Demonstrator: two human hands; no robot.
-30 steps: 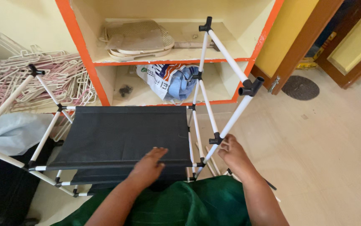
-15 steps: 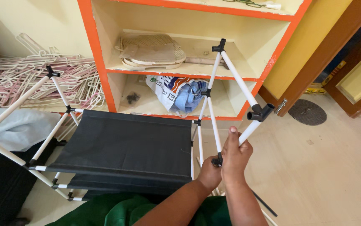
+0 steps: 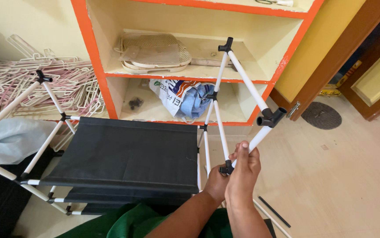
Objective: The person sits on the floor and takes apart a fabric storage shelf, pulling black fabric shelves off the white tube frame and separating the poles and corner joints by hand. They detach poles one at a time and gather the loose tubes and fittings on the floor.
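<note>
A rack of white tubes (image 3: 220, 117) and black plastic joints carries a black fabric shelf (image 3: 128, 152), with more fabric tiers below it. My right hand (image 3: 244, 169) grips the lower end of a slanted white tube just under a black corner joint (image 3: 271, 117). My left hand (image 3: 215, 180) is closed on the black connector (image 3: 226, 168) at that tube's foot, beside the right hand. A second joint (image 3: 226, 45) tops the frame's right side.
An orange-edged cream shelf unit (image 3: 93, 57) stands behind, holding flat mesh items (image 3: 154, 53) and a printed bag (image 3: 185, 97). A heap of pink hangers (image 3: 18, 88) lies at the left. Loose rods (image 3: 273, 211) lie on the tiled floor; a brown door frame (image 3: 331, 61) stands right.
My left hand left the fabric shelf and joined my right hand at the tube's lower connector. The view has risen, so the shelf unit shows more.
</note>
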